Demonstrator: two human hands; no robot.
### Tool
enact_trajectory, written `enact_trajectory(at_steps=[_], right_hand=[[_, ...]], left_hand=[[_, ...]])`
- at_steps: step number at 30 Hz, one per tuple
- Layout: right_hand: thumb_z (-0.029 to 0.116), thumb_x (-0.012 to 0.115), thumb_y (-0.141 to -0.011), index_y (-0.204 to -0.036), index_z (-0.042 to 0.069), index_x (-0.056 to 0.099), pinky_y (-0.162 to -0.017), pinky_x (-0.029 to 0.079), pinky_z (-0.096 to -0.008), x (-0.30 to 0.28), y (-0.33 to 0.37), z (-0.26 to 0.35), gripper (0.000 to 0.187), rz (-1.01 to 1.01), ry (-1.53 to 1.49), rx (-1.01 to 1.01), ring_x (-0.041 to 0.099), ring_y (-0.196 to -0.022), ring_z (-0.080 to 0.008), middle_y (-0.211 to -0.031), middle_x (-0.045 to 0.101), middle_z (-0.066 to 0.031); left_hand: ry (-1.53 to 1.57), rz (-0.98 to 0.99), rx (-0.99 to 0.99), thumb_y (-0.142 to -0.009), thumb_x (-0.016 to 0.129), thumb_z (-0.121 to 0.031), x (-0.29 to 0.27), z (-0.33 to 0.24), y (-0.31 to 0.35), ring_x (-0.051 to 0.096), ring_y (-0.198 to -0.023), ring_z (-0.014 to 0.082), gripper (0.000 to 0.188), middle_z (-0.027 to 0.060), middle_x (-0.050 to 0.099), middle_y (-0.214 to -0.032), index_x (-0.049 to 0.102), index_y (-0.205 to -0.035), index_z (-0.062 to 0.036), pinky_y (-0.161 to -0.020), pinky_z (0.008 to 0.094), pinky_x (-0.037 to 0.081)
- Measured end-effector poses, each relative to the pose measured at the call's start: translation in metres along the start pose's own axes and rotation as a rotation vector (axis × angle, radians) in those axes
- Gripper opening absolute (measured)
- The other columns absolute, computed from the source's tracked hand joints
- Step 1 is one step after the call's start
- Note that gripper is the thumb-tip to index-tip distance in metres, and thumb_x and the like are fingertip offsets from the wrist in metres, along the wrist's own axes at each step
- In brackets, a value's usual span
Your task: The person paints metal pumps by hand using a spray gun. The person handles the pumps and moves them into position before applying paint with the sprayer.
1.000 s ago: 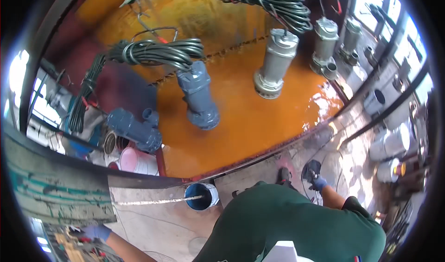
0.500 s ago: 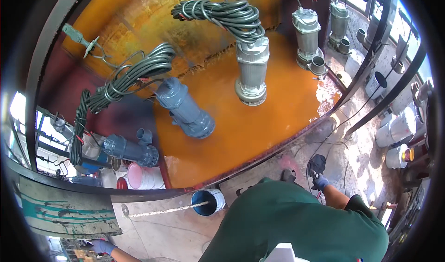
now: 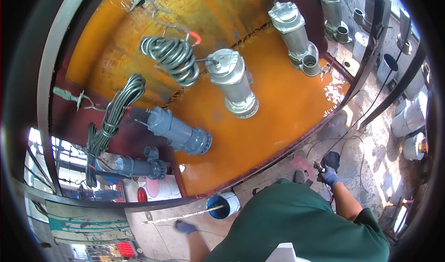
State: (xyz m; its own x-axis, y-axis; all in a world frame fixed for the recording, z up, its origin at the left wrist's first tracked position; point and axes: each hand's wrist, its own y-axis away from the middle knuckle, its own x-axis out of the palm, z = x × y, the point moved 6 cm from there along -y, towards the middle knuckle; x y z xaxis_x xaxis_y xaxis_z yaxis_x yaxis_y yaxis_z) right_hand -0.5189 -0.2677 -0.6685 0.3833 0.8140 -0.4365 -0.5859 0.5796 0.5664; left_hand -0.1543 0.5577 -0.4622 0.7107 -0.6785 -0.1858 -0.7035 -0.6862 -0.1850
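My right hand (image 3: 330, 176), in a blue-grey glove, is closed around a spray gun (image 3: 320, 167) with a metallic front end. A dark, rounded part (image 3: 331, 160) sits just beyond it, and a thin hose lies nearby. My left hand (image 3: 186, 227), also gloved, is low in the picture near a stick (image 3: 185, 216) that leans out of a blue-lined bucket (image 3: 234, 202). Motion smears its fingers, and I see nothing held there. Ahead hang a blue-grey pump (image 3: 180, 131) and a silver pump (image 3: 232, 83), with coiled cables (image 3: 171, 58) beside them.
An orange-coated booth floor (image 3: 269, 118) lies under the pumps, bounded by a dark red edge (image 3: 250, 171). Another silver pump (image 3: 292, 30) hangs at the right, another blue-grey pump (image 3: 139, 167) at the left. Dark curved frame bars (image 3: 394, 88) and white buckets (image 3: 410, 113) stand right.
My left hand has moved right, from the panel at lower left toward the bucket's stick. The view has shifted; the middle silver pump has turned and its cable coil hangs differently. My right hand keeps the spray gun.
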Motion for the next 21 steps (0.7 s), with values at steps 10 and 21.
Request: enact_trajectory(at_steps=[10, 21], right_hand=[[0.026, 0.076, -0.092, -0.115, 0.005, 0.067, -0.081, 0.055, -0.0511, -0.113, 0.033, 0.204, 0.032, -0.342, -0.152, -0.535, 0.069, -0.096, -0.0478, -0.098, 0.072, -0.0256], [0.029, 0.073, -0.095, -0.107, 0.006, 0.067, -0.079, 0.056, -0.0490, -0.108, 0.044, 0.299, 0.027, -0.101, -0.150, -0.599, 0.072, -0.090, -0.0412, -0.091, 0.073, -0.0200]], left_hand=[[0.035, 1.059, 0.896, -0.102, 0.060, -0.008, 0.425, -0.366, 0.347, 0.059, -0.130, 0.0341, 0.034, 0.0192, 0.065, -0.136, 0.067, -0.133, 0.0031, -0.112, 0.0445, 0.045], [-0.309, 0.850, 1.998, -0.095, 0.070, -0.029, 0.562, -0.509, 0.469, 0.050, -0.138, 0.0462, 0.047, 0.0265, 0.056, -0.148, 0.066, -0.137, -0.0079, -0.116, 0.0579, 0.038]])
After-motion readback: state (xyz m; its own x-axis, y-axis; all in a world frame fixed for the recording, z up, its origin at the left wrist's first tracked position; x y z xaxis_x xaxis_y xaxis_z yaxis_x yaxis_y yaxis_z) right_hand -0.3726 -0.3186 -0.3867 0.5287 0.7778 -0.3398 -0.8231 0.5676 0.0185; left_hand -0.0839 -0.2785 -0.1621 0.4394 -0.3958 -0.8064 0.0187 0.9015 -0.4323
